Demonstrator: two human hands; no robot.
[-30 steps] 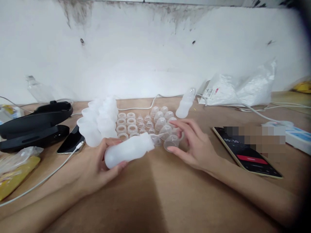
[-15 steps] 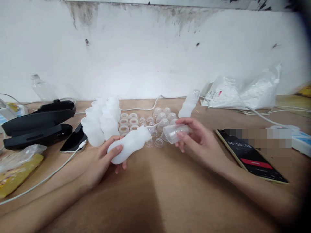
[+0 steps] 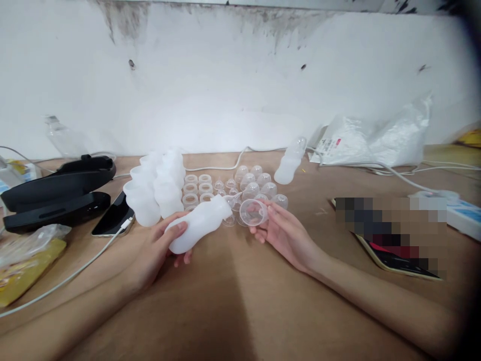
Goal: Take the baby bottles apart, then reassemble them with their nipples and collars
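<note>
My left hand (image 3: 164, 242) is wrapped around a milky white baby bottle (image 3: 197, 228), tilted with its neck up to the right. A clear teat (image 3: 235, 196) sticks out from the neck. Between the fingertips of my right hand (image 3: 287, 228) is a clear bottle cap (image 3: 248, 214), its open rim facing left towards the teat, close to it. Behind the hands lie clear teats (image 3: 219, 185), pale collar rings (image 3: 190, 188) in two columns and several domed clear caps (image 3: 264, 179). White bottles (image 3: 143, 200) stand in rows at the left.
A capped bottle (image 3: 289, 163) stands at the back right. On the left are a phone (image 3: 112, 215) on a cable, a black case (image 3: 56, 185) and a yellow packet (image 3: 33, 260). A partly blurred phone (image 3: 398, 255) and plastic bags (image 3: 376, 140) are on the right.
My right hand has moved left and turned the cap so its open rim now faces the teat. My left hand keeps the bottle almost where it was.
</note>
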